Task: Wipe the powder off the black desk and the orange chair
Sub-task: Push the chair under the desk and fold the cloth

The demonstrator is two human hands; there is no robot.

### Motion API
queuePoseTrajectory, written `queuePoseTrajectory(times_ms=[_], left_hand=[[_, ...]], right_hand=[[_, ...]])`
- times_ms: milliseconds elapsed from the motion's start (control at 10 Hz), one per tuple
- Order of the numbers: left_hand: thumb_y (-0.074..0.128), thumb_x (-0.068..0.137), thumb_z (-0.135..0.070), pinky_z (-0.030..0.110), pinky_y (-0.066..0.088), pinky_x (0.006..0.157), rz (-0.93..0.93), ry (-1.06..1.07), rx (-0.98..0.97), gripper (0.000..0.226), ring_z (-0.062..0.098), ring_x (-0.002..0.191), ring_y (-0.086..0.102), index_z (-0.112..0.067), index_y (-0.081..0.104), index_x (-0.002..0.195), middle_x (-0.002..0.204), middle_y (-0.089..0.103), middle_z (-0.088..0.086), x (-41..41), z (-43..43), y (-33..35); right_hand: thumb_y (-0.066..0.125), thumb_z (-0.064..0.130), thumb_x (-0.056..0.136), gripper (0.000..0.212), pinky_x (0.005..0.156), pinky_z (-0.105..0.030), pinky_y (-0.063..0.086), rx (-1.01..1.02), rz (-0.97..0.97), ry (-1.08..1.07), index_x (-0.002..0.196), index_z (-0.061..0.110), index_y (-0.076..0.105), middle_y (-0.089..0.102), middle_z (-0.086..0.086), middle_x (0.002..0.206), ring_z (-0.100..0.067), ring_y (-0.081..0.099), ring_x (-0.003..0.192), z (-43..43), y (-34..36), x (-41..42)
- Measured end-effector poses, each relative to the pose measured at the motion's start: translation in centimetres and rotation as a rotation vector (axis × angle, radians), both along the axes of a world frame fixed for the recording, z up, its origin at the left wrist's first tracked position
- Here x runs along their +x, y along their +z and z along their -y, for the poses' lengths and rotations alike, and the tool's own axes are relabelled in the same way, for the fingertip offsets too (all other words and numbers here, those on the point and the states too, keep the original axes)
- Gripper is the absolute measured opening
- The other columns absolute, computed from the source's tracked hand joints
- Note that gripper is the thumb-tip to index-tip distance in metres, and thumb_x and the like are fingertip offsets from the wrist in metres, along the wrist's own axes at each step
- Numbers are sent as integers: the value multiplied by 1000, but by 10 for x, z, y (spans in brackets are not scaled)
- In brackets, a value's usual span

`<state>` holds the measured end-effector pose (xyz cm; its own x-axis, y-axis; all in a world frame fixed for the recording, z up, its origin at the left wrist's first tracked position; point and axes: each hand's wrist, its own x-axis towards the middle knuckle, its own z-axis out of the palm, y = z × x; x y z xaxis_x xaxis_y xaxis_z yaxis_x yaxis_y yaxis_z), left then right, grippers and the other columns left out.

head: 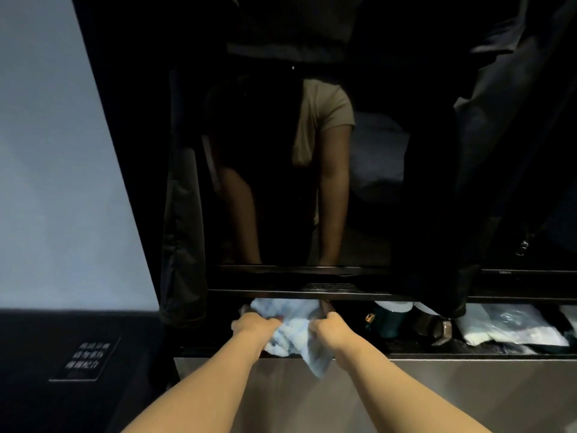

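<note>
**cloth in both hands, tight slot under the screen**

my left hand [254, 323] and right hand [327, 323] are both curled around a pale blue cloth [290, 326], bunched between them. one corner hangs down over the grey front panel [437, 389]. the cloth sits in a low shelf recess, right under the bottom edge of a big dark screen [281, 182] that mirrors my arms.

the task's surfaces are not here as far as i can tell: i see no orange chair and no powder. the dark ledge at left with a small lettered plaque [86, 359] could be the black desk, but i can't confirm it.

risks, as i judge them:
- knuckles could catch the screen's lower edge if i lift before pulling back, since headroom in the slot is slim.
- the trailing cloth could snag on the panel's lip.
- swinging right could knock the teal cup [388, 323], which stands just beside my right hand, or drag the plastic-wrapped packets [512, 326] beyond it.

the open room is toward me, over the panel, and left toward the ledge. dark fabric [437, 214] hangs on the right and crowds that side.
</note>
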<state>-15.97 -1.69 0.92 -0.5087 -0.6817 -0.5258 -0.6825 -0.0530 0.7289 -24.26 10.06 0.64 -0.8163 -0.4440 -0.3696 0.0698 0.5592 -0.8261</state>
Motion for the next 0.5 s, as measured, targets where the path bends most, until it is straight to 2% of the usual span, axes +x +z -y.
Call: queuePoseTrajectory(times_ms=[100,200,300,400,500], left_hand=[[66,80,-16,34,54,68,-147,69,109,51,31,80,64,-3,45,124,104,63,22,0,2,-3],[69,77,-17,39,58,74,-169,60,45,54,30,85,66,-4,46,124,102,64,21,6,0,1],[70,78,-26,34,54,78,-146,0,-116,66,30,98,63,-4,39,132,114,61,18,17,-2,11],[65,83,-32,30,47,81,-84,-102,-267,70,29,111,55,-5,31,137,129,51,15,29,-3,21],[58,87,-34,31,45,83,-36,-249,-454,55,27,111,53,-12,36,133,130,46,10,47,-7,35]], right_hand=[[49,4,86,51,81,-33,45,35,-13,-11,135,16,41,56,-15,107,-28,54,96,2,-3,-1],[52,12,85,53,97,-42,44,-4,-4,-92,137,16,43,52,-18,127,-37,52,112,-3,4,0],[55,24,82,41,96,-46,43,13,-28,-144,122,13,51,54,-13,121,-34,54,107,-12,16,6],[56,23,83,29,93,-44,44,-4,-67,-117,111,15,50,56,-12,117,-31,54,105,-20,25,16],[54,23,84,36,94,-44,44,51,-156,-44,119,15,48,56,-10,118,-31,53,108,-26,35,29]])
